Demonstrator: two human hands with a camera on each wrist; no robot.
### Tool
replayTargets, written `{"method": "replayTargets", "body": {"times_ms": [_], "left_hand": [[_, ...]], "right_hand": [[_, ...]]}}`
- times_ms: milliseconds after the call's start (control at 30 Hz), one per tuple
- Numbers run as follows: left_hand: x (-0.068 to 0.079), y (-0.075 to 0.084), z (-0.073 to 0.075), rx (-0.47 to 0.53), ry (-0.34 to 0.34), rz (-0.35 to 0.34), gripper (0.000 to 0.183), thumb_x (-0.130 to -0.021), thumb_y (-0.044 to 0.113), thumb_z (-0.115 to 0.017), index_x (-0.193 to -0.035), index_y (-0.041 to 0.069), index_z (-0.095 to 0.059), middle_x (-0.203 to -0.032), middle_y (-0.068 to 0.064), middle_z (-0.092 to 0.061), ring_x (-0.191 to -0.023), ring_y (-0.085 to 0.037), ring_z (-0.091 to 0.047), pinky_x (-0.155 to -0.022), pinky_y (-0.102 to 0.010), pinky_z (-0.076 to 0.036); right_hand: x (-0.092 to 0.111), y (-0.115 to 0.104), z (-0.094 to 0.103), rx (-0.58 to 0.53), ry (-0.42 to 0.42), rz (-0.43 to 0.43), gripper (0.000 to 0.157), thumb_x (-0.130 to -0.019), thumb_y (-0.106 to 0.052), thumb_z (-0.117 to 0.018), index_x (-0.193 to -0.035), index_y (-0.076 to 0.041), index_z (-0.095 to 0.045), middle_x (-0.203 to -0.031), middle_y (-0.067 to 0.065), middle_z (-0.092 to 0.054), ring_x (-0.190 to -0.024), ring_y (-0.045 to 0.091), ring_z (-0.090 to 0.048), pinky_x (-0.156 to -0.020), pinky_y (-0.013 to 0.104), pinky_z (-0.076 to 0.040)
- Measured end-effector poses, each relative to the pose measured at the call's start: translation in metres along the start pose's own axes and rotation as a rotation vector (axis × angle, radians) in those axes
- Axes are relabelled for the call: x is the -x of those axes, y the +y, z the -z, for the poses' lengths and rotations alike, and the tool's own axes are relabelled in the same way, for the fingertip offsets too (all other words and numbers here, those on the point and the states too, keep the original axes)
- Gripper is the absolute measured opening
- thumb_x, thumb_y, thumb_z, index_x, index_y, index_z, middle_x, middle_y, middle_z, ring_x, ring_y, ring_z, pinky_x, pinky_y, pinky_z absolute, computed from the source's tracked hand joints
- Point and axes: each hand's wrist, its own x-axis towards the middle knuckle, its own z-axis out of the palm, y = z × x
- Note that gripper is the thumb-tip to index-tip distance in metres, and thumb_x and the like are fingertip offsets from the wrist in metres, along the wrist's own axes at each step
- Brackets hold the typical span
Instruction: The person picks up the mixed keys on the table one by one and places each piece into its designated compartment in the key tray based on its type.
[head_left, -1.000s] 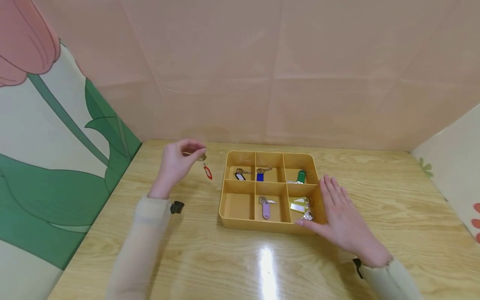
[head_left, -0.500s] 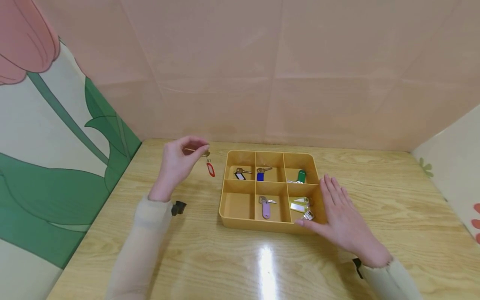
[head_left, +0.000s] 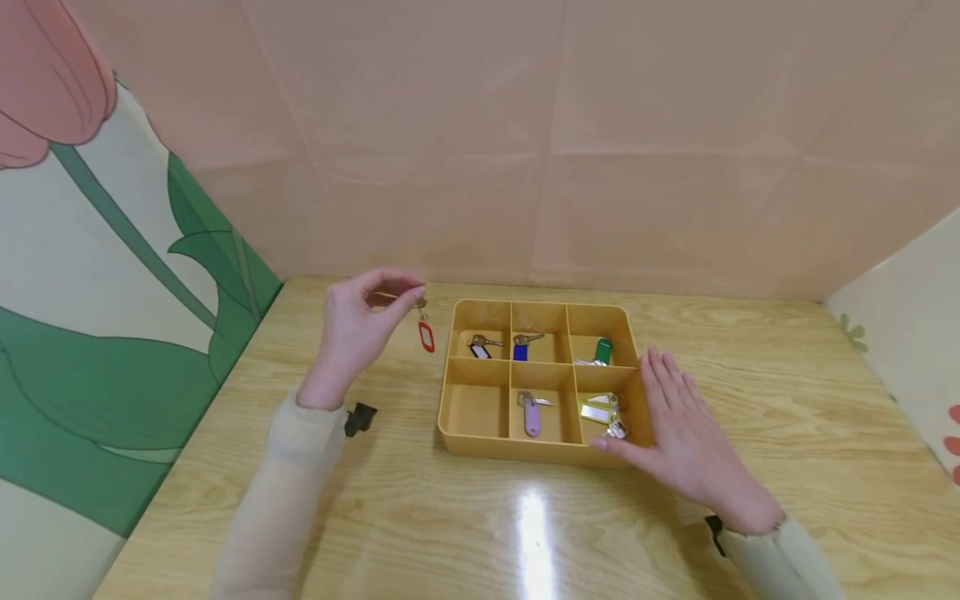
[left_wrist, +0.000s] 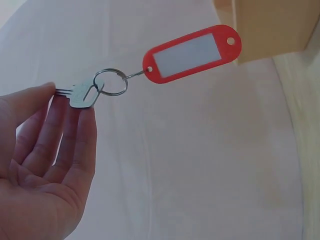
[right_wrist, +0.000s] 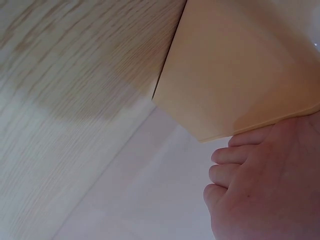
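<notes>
My left hand [head_left: 363,325] pinches a silver key [left_wrist: 82,94] between thumb and fingers, left of the yellow box [head_left: 517,450]. From the key's ring [left_wrist: 111,82] hangs a red key tag [left_wrist: 192,54] with a white label; in the head view the tag [head_left: 427,336] dangles above the table. My right hand [head_left: 693,437] lies against the box's right side with straight fingers, the thumb at the front rim. Keys with a black tag [head_left: 480,352], a blue tag [head_left: 521,353], a green tag [head_left: 603,351], a purple tag [head_left: 532,419] and yellow-green tags [head_left: 596,414] lie in separate compartments.
The box has six-way dividers in two rows, and its front left compartment [head_left: 477,400] shows a bare floor. A wooden table [head_left: 405,517] carries it. A pink backdrop [head_left: 480,167] rises behind, and a flower-patterned panel [head_left: 90,333] stands at the left.
My left hand has shifted slightly right and up with the key, bringing the red tag closer to the box. The right hand and the box have stayed in place.
</notes>
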Motion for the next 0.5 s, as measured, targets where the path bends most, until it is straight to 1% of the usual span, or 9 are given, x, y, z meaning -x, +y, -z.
{"method": "replayTargets", "body": {"times_ms": [167, 233, 500], "left_hand": [[0.002, 0.009, -0.002, 0.052, -0.002, -0.009, 0.01, -0.092, 0.013, -0.078, -0.101, 0.008, -0.078, -0.095, 0.001, -0.076, -0.083, -0.012, -0.07, -0.078, -0.034, -0.06], [0.002, 0.013, -0.003, 0.073, -0.005, -0.014, 0.01, -0.092, 0.012, -0.078, -0.1, 0.008, -0.078, -0.094, 0.001, -0.075, -0.083, -0.012, -0.07, -0.077, -0.035, -0.06], [0.005, 0.02, -0.008, 0.124, -0.042, -0.013, 0.009, -0.091, 0.009, -0.079, -0.1, 0.007, -0.077, -0.094, 0.001, -0.075, -0.082, -0.013, -0.07, -0.075, -0.031, -0.059]], "right_hand": [[0.0, 0.0, 0.0, -0.001, 0.007, -0.001, 0.122, -0.087, -0.068, -0.067, -0.161, 0.001, 0.0, -0.168, 0.017, 0.005, -0.154, 0.033, 0.006, -0.122, 0.051, 0.0], [0.0, -0.001, 0.0, -0.003, 0.009, -0.004, 0.122, -0.086, -0.068, -0.067, -0.161, 0.001, 0.0, -0.168, 0.018, 0.004, -0.154, 0.033, 0.006, -0.122, 0.051, 0.0], [0.0, 0.0, -0.001, -0.005, 0.014, 0.0, 0.122, -0.086, -0.067, -0.068, -0.161, 0.002, 0.0, -0.168, 0.019, 0.003, -0.154, 0.033, 0.005, -0.122, 0.05, 0.001]]}}
